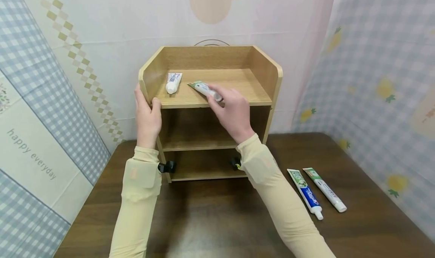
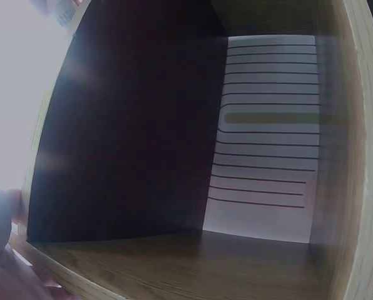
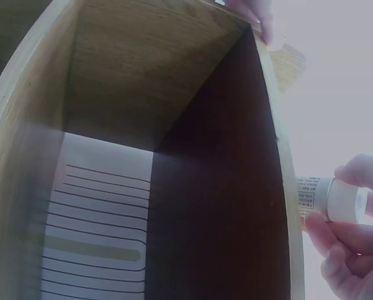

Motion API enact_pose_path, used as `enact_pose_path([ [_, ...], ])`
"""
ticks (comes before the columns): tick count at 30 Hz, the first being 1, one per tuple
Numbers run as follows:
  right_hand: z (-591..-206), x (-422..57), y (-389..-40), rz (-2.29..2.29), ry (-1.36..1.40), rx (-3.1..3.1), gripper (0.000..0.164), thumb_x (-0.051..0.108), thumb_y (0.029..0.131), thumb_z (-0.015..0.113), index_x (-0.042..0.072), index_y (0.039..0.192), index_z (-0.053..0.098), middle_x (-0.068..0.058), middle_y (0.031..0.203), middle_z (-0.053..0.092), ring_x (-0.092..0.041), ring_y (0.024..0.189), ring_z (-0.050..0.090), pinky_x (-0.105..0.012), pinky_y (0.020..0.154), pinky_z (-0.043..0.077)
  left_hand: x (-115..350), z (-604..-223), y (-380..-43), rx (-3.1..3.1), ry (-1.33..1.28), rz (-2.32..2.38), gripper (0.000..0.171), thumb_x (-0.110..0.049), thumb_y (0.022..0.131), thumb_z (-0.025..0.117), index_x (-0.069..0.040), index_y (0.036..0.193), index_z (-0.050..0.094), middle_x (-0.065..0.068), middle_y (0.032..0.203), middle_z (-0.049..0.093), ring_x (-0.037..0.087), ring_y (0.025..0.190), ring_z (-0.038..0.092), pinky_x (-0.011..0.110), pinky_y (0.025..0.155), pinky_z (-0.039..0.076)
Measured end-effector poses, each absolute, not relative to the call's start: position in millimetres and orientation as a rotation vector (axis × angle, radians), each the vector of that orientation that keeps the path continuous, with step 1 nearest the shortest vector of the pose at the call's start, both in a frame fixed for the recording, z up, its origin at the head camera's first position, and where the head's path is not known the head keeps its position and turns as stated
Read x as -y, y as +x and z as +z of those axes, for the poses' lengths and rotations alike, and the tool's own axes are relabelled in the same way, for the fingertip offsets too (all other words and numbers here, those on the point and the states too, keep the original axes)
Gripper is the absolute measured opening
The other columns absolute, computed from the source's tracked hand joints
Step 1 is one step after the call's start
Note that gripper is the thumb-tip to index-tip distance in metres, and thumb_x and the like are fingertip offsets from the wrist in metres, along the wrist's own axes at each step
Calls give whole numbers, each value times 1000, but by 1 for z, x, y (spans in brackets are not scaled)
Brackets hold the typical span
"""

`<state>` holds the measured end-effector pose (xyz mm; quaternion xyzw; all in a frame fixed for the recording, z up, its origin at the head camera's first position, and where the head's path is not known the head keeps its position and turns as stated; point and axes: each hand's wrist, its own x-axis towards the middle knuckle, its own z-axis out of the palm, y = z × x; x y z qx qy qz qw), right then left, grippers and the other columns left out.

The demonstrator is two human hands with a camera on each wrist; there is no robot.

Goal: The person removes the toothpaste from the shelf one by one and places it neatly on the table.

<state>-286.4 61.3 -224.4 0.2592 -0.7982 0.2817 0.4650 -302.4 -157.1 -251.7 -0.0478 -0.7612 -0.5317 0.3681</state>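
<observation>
My right hand [image 1: 234, 112] pinches a white-and-green toothpaste tube [image 1: 201, 87] near its cap, over the top board of a small wooden shelf [image 1: 217, 105]. The tube's flat end points left and back, while its cap end lies toward my fingers. In the right wrist view, thumb and fingers hold the white cap end of the tube [image 3: 316, 195] beside the board's edge. My left hand [image 1: 148, 118] grips the shelf's left side panel, thumb at the front. Close to that panel, another white toothpaste tube [image 1: 173, 83] lies on the top board, cap facing forward.
Two more toothpaste tubes, one green, white and blue [image 1: 305, 193] and one green and white [image 1: 325, 190], lie on the dark wooden table [image 1: 210, 220] at the right. Below the top board are two lower compartments [image 1: 200, 127]. Patterned cloth [image 1: 272, 20] hangs behind.
</observation>
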Motion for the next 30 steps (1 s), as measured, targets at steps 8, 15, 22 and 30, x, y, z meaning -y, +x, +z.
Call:
enact_pose_path([
  [8,-229,-76,-280,790,677,1909,23,14,89,67,7,110,73,-10,86,73,-21,63,51,-26,59,38,156,-252,-305,1948,-139,-1380,61,-12,94,39,-15,152,24,9,155,33,18,137,36,34,115,26],
  [15,-233,-85,-273,783,732,1886,23,12,89,67,5,110,73,-11,87,73,-23,65,55,-26,60,41,159,-252,-304,1943,-134,-1386,61,-11,94,39,-15,152,24,8,155,33,15,137,35,31,115,26],
  [22,-237,-92,-270,795,748,1827,24,10,87,68,4,110,73,-12,91,74,-21,68,58,-29,61,45,160,-250,-303,1952,-125,-1360,60,-13,94,39,-17,152,24,8,154,33,18,137,36,33,115,27],
  [30,-243,-103,-261,724,771,1753,25,9,87,69,3,111,72,-11,101,74,-24,81,63,-34,71,49,160,-252,-301,1954,-113,-1361,60,-13,94,40,-16,152,24,10,154,34,21,136,37,37,115,28],
])
